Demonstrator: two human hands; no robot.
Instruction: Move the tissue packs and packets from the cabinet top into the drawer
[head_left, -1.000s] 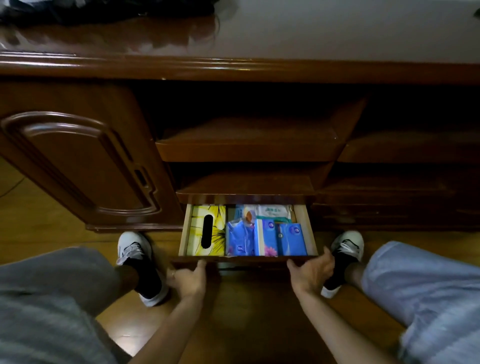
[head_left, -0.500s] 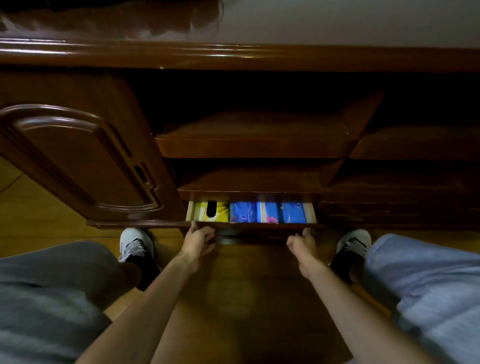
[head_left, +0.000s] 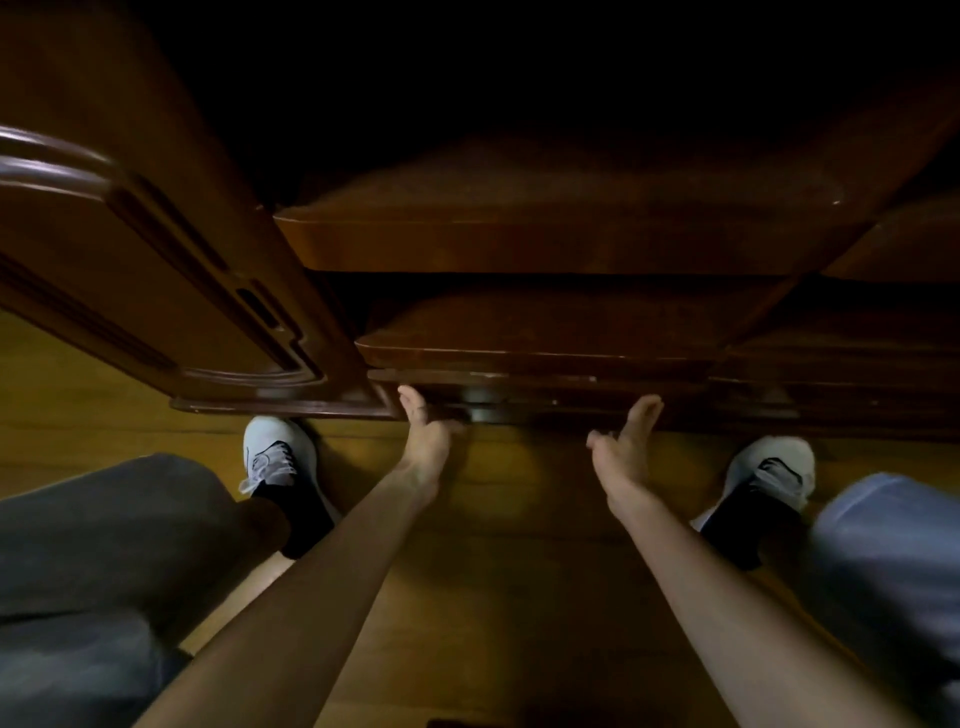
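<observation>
The dark wooden drawer (head_left: 540, 387) at the bottom of the cabinet is pushed in flush, and its tissue packs and packets are hidden inside. My left hand (head_left: 423, 434) has its fingers stretched flat against the drawer front near its left end. My right hand (head_left: 626, 447) is spread with its fingertips touching the drawer front near its right end. Neither hand holds anything. The cabinet top is out of view.
A carved cabinet door (head_left: 145, 270) stands at the left. Two empty open shelves (head_left: 545, 239) sit above the drawer. My white shoes (head_left: 278, 454) (head_left: 774, 467) rest on the wooden floor (head_left: 519, 545) on either side of my arms, with my knees low at both edges.
Both hands pushed the drawer from wide open to fully closed, hiding the tissue box and blue packs. My head came closer and lower, so the cabinet top left the view.
</observation>
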